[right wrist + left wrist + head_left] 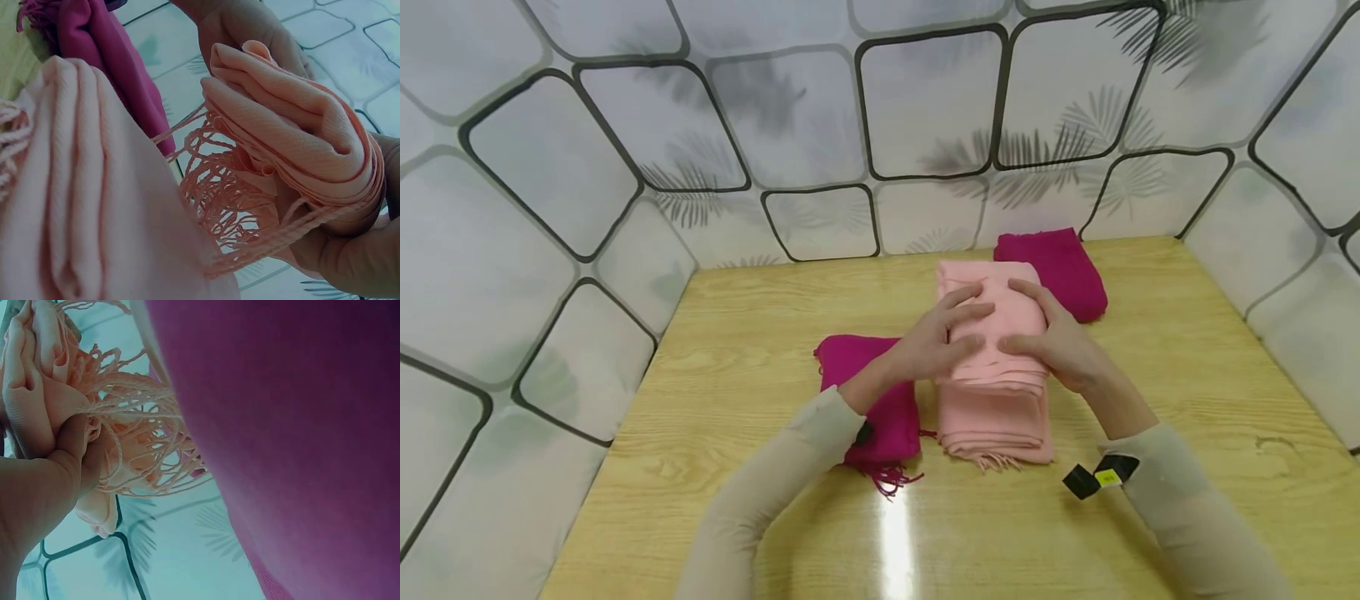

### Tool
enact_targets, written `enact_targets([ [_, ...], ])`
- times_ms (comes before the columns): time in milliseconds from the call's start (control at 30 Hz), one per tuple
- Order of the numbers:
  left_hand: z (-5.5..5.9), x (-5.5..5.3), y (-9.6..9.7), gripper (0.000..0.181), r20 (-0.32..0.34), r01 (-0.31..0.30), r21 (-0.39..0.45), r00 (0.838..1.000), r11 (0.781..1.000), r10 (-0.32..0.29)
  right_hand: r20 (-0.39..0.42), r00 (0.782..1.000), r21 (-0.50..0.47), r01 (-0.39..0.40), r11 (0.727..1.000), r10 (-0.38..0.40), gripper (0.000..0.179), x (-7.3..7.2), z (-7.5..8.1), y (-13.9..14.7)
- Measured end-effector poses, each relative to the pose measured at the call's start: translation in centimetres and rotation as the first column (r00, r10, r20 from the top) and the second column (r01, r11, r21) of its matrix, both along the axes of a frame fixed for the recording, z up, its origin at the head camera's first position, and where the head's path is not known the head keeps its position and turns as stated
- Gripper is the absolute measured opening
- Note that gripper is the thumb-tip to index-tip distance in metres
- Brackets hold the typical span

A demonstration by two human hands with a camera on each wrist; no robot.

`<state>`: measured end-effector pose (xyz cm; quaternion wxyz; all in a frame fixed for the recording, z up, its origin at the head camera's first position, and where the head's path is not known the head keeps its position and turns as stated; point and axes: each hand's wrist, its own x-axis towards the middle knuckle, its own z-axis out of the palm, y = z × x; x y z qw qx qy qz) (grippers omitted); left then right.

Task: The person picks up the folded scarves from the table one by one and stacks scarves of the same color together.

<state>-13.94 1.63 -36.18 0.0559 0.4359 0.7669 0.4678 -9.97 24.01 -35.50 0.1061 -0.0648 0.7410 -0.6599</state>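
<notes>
My left hand (pixel 936 337) and right hand (pixel 1067 346) grip a folded pink scarf (pixel 997 312) from its two sides, thumbs on top. In the right wrist view, its layers bulge between the hands and a tangle of pink fringe (pixel 219 194) hangs beneath. Under its near end lies another folded pink layer (pixel 992 421) with fringe toward me; the held scarf hides its far part. A folded magenta scarf (pixel 891 417) lies beside it, partly beneath my left forearm. Close to the left wrist camera, this magenta cloth (pixel 300 425) fills the right side.
Behind the pink scarf, at the back right, sits a second magenta folded scarf (pixel 1060 271). The wooden table (pixel 737 333) is bordered by patterned cloth walls (pixel 820 221) at the back and both sides. Black camera blocks (pixel 1082 481) stick out from my right wrist.
</notes>
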Motion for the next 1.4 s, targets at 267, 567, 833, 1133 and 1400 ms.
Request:
enact_targets([
  [267, 0.0, 1.6, -0.2, 0.048, -0.022, 0.017, -0.038, 1.0, 0.999, -0.018, -0.013, 1.0, -0.01, -0.008, 1.0, 0.008, 0.085, 2.0, -0.3, -0.1],
  [567, -0.9, 2.7, 0.1, 0.047, -0.1, 0.036, -0.103, 0.994, 0.994, -0.046, 0.02, 1.0, -0.008, -0.015, 1.0, 0.015, 0.086, 3.2, -1.5, 0.3],
  [833, -2.6, 3.2, -0.1, 0.047, -0.075, 0.018, -0.124, 0.997, 0.992, -0.028, 0.034, 0.998, -0.004, -0.058, 0.998, 0.058, 0.087, 3.4, -3.4, 0.4],
  [1133, -4.3, 3.8, -0.2, 0.05, -0.033, 0.045, -0.182, 0.998, 0.982, -0.052, 0.03, 0.996, 0.033, -0.09, 0.995, 0.089, 0.088, 3.6, -5.0, 0.8],
  [1400, -4.1, 4.6, -0.2, 0.055, -0.161, -0.023, -0.509, 0.984, 0.861, -0.069, 0.015, 0.995, 0.19, -0.102, 0.977, 0.101, 0.089, 3.8, -5.3, 1.5],
])
